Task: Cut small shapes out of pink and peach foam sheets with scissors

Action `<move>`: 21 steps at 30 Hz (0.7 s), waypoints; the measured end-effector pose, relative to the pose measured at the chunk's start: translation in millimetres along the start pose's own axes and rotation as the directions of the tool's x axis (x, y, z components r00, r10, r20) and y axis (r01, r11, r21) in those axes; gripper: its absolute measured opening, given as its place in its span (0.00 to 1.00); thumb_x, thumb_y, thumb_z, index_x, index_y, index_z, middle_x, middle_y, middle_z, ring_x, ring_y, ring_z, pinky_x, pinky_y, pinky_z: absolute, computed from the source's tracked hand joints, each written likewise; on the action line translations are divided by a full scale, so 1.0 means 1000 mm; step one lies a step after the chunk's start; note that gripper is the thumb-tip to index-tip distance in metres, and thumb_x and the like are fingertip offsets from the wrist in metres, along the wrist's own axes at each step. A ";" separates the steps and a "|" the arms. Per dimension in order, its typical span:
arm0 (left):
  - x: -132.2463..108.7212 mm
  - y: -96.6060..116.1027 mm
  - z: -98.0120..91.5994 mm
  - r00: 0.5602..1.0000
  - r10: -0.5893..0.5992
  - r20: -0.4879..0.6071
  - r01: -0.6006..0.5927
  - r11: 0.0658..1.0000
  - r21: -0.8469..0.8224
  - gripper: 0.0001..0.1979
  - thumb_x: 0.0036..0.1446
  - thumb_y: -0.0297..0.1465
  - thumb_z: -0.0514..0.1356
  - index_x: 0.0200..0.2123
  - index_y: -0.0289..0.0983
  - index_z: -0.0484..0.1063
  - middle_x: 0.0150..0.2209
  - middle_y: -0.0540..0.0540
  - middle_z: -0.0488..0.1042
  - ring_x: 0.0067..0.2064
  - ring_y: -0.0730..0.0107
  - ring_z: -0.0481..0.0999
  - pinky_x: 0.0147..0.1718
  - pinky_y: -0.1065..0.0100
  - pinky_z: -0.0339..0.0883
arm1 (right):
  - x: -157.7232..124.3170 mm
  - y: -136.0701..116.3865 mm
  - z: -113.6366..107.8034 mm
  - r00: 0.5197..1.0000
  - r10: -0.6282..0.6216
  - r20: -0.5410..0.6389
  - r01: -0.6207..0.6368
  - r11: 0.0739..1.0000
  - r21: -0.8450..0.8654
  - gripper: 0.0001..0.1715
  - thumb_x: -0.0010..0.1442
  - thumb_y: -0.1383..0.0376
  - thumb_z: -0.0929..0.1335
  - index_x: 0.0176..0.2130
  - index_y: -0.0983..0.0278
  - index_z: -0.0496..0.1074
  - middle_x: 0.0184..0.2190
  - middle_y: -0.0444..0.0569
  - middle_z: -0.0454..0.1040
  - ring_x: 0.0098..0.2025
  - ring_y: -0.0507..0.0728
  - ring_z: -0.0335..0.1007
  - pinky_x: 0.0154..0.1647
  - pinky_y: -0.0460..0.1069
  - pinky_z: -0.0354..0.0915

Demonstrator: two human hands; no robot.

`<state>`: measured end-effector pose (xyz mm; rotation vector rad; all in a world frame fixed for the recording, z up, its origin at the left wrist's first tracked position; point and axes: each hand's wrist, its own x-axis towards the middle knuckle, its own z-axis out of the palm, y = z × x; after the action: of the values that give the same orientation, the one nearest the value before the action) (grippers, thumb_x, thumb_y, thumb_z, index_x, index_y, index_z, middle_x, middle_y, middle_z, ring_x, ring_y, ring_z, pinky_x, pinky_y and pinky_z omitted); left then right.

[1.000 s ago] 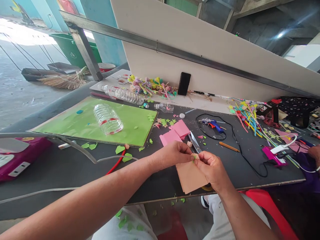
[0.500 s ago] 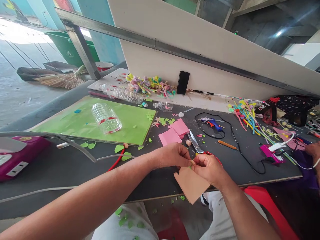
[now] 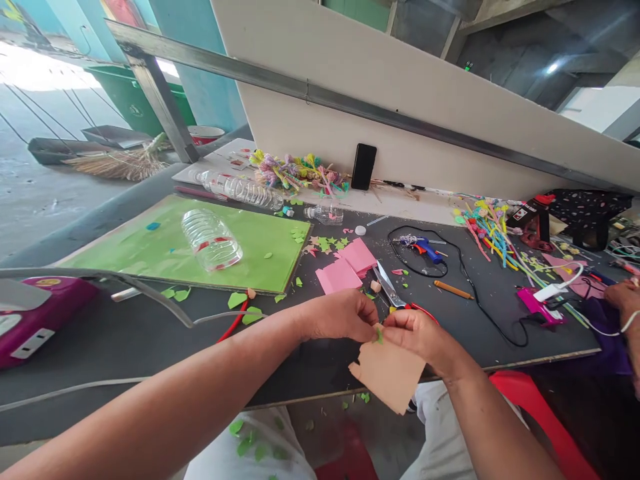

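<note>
Both hands meet at the upper edge of a peach paper sheet (image 3: 393, 373) with a ragged left side. My left hand (image 3: 353, 315) pinches its top corner, and my right hand (image 3: 413, 331) grips the edge just beside it. A small green paper piece (image 3: 379, 335) lies against the sheet between the fingertips. Beyond the hands are scissors (image 3: 390, 283) with red handles, partly hidden behind my right hand. Pink paper squares (image 3: 345, 270) lie just past my left hand, near green paper stars (image 3: 327, 245).
A green sheet (image 3: 135, 247) carries a cut plastic bottle (image 3: 213, 240). Rightward lie a blue glue gun (image 3: 425, 248), its looping black cord, an orange stick (image 3: 453, 290) and a pink power strip (image 3: 540, 307). A phone (image 3: 364, 167) leans at the back. Another person's hand (image 3: 623, 293) is at far right.
The peach sheet has tilted, its lower edge swinging slightly right and its face showing more. Both hands keep their pinch at the top edge. The view has shifted a little.
</note>
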<state>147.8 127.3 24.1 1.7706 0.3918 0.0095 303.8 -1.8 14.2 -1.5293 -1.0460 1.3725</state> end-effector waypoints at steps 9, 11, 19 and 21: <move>0.009 -0.001 -0.003 0.879 0.073 -0.472 -0.417 0.599 -0.684 0.12 0.44 0.34 0.66 0.22 0.33 0.67 0.21 0.52 0.67 0.23 0.80 0.64 0.26 0.74 0.59 | -0.002 -0.019 0.019 0.951 -0.288 -0.109 0.284 0.686 0.670 0.28 0.53 0.46 0.66 0.48 0.56 0.72 0.49 0.50 0.74 0.44 0.61 0.69 0.42 0.56 0.66; 0.011 -0.001 0.002 0.849 0.061 -0.525 -0.466 0.554 -0.690 0.12 0.45 0.34 0.66 0.22 0.33 0.67 0.21 0.52 0.67 0.23 0.79 0.65 0.26 0.74 0.61 | 0.003 -0.019 0.037 0.924 -0.342 -0.171 0.370 0.691 0.620 0.29 0.48 0.60 0.73 0.51 0.52 0.69 0.52 0.46 0.70 0.47 0.59 0.65 0.42 0.53 0.65; 0.011 0.000 0.026 0.824 0.085 -0.560 -0.491 0.600 -0.632 0.11 0.48 0.35 0.65 0.25 0.33 0.69 0.22 0.51 0.69 0.24 0.78 0.66 0.25 0.74 0.59 | 0.023 -0.012 0.067 0.851 -0.264 -0.455 0.503 0.660 0.559 0.23 0.55 0.64 0.71 0.51 0.56 0.70 0.49 0.47 0.73 0.48 0.59 0.66 0.39 0.51 0.64; 0.010 0.001 0.031 0.829 0.086 -0.552 -0.482 0.609 -0.630 0.11 0.49 0.35 0.65 0.25 0.33 0.68 0.21 0.52 0.69 0.23 0.78 0.66 0.24 0.74 0.59 | 0.025 -0.009 0.067 0.836 -0.227 -0.500 0.516 0.637 0.573 0.18 0.55 0.64 0.71 0.47 0.57 0.72 0.47 0.47 0.74 0.47 0.59 0.67 0.40 0.51 0.65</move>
<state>164.5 100.9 15.4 0.9380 0.3590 0.7711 238.5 27.7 9.3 -0.8741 -0.4604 0.9315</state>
